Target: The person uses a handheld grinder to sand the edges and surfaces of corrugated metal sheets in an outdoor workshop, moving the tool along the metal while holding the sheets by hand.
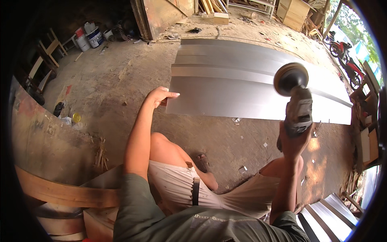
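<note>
The metal sheet (217, 94) spans the frame's upper middle, likely light, bendy and sharp-edged, best held by its edges; the left hand (158, 97) pinches its left edge; the right hand (296, 140) clasps the heavy-looking grinder (299, 108).

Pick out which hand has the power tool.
The right hand, gripping the disc-headed power tool. The left hand holds no tool; its thumb lies at the left edge of the metal panel.
</note>
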`<act>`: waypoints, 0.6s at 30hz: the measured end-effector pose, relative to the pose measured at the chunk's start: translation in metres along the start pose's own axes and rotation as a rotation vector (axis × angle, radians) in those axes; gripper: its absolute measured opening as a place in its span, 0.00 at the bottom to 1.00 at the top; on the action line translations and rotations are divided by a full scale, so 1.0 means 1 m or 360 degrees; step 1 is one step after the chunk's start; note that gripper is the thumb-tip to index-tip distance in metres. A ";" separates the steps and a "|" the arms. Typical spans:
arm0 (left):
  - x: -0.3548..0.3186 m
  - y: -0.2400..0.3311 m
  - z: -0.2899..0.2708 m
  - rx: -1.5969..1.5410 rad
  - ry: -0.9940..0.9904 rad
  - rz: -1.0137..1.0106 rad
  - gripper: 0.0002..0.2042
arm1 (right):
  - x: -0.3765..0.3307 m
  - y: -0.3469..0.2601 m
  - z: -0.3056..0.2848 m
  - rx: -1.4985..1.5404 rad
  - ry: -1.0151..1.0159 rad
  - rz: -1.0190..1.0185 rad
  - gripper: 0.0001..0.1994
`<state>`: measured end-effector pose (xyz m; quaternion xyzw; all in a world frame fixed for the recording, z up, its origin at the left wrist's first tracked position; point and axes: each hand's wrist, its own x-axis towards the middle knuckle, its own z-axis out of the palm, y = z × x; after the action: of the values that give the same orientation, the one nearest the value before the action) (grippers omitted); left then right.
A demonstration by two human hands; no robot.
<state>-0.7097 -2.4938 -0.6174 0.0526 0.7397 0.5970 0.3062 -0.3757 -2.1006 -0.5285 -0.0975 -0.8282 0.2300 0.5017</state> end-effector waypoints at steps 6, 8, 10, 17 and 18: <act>0.025 -0.001 0.010 -0.0236 0.0190 -0.0076 0.27 | -0.056 -0.019 0.029 0.0359 -0.0275 0.0231 0.40; 0.025 0.003 0.042 -0.0325 0.0229 -0.0132 0.24 | -0.071 -0.021 0.032 0.0372 -0.0369 0.0190 0.42; 0.025 0.004 0.048 -0.0387 0.0055 -0.0111 0.20 | -0.084 -0.030 0.041 0.0477 -0.0423 0.0202 0.41; 0.015 0.014 0.054 -0.0318 -0.0286 0.0032 0.19 | -0.108 -0.051 0.051 0.0445 -0.0595 0.0226 0.42; 0.011 0.016 0.055 -0.0255 -0.0318 0.0055 0.18 | -0.112 -0.051 0.052 0.0427 -0.0618 0.0240 0.42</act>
<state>-0.6948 -2.4377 -0.6126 0.0997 0.6545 0.6511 0.3712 -0.3641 -2.2033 -0.6122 -0.0457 -0.8615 0.3891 0.3231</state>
